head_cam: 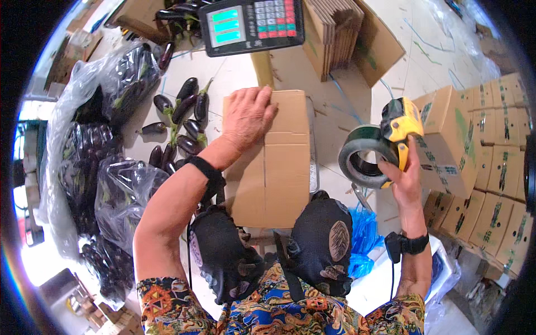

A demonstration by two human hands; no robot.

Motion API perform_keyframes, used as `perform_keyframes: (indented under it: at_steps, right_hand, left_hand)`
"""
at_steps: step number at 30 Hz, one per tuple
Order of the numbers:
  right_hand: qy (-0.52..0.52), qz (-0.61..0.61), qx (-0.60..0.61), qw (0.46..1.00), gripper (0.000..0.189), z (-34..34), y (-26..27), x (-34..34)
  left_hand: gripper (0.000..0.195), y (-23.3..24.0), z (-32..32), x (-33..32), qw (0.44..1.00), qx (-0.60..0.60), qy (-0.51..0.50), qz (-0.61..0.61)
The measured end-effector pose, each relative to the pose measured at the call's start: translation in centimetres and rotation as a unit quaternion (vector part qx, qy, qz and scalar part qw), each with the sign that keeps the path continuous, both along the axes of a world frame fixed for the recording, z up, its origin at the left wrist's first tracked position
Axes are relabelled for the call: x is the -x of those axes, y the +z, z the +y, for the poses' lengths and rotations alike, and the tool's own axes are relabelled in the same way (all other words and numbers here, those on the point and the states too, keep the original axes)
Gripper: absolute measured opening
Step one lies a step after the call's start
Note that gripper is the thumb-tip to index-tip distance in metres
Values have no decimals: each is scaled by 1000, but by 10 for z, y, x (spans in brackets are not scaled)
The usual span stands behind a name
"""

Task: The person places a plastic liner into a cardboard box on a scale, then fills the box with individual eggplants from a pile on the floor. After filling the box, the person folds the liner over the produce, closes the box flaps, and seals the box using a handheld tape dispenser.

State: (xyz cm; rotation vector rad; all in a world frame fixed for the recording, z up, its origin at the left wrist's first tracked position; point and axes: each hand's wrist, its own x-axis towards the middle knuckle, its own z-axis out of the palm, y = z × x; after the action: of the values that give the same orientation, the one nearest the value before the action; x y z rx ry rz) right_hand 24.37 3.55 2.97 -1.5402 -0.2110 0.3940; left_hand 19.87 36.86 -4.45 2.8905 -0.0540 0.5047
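Observation:
A cardboard box (286, 176) with its top flaps folded down sits before me, between my knees. A seam runs lengthwise along its top. My left hand (250, 115) lies flat on the far part of the box, fingers spread slightly. Off to the right, my right hand (404, 171) grips a yellow-and-black tape dispenser (401, 119). The dispenser carries a large roll of dark green packing tape (364, 157) and is held up, apart from the box. Under the box, a strip of a metal scale platform (313, 167) shows at its right edge.
A weighing scale's display (251, 27) stands beyond the box. Loose eggplants (184, 109) lie on the floor at left, beside plastic bags of eggplants (90, 167). Flattened cartons (335, 37) stand far right of centre. Taped boxes (490, 180) are stacked at right, near blue plastic (363, 234).

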Motion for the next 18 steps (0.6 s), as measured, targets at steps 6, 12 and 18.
perform_keyframes:
  at_steps: [6, 12, 18]
  right_hand:
    - [142, -179, 71, 971, 61, 59, 48, 19]
    - [305, -273, 186, 893, 52, 141, 26, 27]
    - [331, -295, 241, 863, 57, 149, 31, 29]
  left_hand:
    - [34, 2, -1, 4, 1000, 19, 11, -8]
    - [36, -9, 3, -1, 993, 85, -30, -74]
    - [35, 20, 26, 24, 827, 555, 62, -64]
